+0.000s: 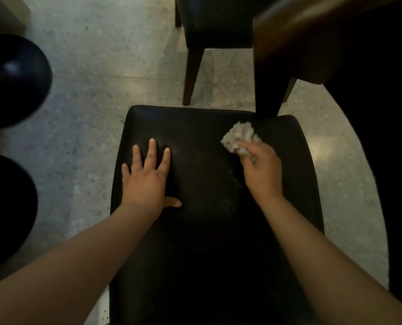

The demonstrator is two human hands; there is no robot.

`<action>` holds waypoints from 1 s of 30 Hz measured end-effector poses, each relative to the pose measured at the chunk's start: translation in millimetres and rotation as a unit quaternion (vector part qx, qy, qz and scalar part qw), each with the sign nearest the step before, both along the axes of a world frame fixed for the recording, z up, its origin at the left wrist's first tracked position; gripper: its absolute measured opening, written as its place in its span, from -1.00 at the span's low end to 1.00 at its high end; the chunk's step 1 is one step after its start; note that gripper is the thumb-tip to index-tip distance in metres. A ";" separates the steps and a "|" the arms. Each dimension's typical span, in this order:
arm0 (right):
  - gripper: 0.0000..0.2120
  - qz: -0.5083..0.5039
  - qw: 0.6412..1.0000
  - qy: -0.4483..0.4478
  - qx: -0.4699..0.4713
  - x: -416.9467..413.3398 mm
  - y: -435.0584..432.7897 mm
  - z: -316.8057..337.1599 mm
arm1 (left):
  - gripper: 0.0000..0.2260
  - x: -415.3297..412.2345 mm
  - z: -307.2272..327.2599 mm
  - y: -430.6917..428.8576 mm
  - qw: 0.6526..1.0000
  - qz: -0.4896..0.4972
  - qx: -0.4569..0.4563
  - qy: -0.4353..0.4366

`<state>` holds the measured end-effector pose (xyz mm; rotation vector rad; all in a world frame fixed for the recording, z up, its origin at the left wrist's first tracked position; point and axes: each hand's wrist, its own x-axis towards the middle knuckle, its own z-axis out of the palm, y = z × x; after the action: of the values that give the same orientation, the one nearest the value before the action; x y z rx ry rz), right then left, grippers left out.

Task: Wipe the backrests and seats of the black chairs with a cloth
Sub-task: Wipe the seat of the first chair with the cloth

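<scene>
A black chair's padded seat (pixel 209 231) fills the lower middle of the head view. My left hand (pixel 146 174) lies flat on its left part, fingers spread and straight. My right hand (pixel 261 170) grips a crumpled pale cloth (pixel 238 138) and presses it onto the seat near the far right corner. Fine light specks show on the seat between the two hands.
A second black chair (pixel 214 26) with dark wooden legs stands beyond. A brown wooden table corner and its leg (pixel 270 73) overhang the seat's far right edge. Two dark round objects (pixel 9 83) sit at the left on the speckled floor (pixel 101 90).
</scene>
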<state>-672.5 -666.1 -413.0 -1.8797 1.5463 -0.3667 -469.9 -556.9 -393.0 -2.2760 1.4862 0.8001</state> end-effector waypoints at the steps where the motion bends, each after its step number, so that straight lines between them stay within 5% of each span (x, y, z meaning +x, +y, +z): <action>1: -0.68 0.018 1.000 -0.010 0.018 -0.2 10.2 5.1 | 0.14 -0.4 0.1 0.2 1.000 0.000 -0.002 0.001; 4: -0.68 0.040 0.997 -0.038 0.053 0.9 16.2 19.8 | 0.13 0.7 0.1 0.3 1.000 0.003 -0.012 0.009; 11: -0.69 0.033 0.998 -0.046 -0.038 43.8 -45.1 24.0 | 0.14 12.6 1.4 26.4 0.993 0.051 -0.094 0.057; 21: -0.69 0.080 0.997 -0.004 -0.002 78.2 -17.6 13.5 | 0.05 14.3 -5.6 29.2 0.995 0.061 -0.074 0.032; 25: -0.67 0.135 0.987 -0.035 0.084 67.4 -1.2 31.6 | 0.04 12.2 -4.3 27.8 0.996 0.058 -0.066 0.023; 30: -0.68 0.074 0.996 -0.049 0.017 84.8 -56.2 29.2 | 0.02 12.1 -7.4 32.7 0.996 0.055 -0.075 0.013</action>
<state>-587.7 -722.3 -383.8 -1.9068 1.3321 -0.3576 -457.8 -524.2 -400.5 -2.4846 1.4902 0.7757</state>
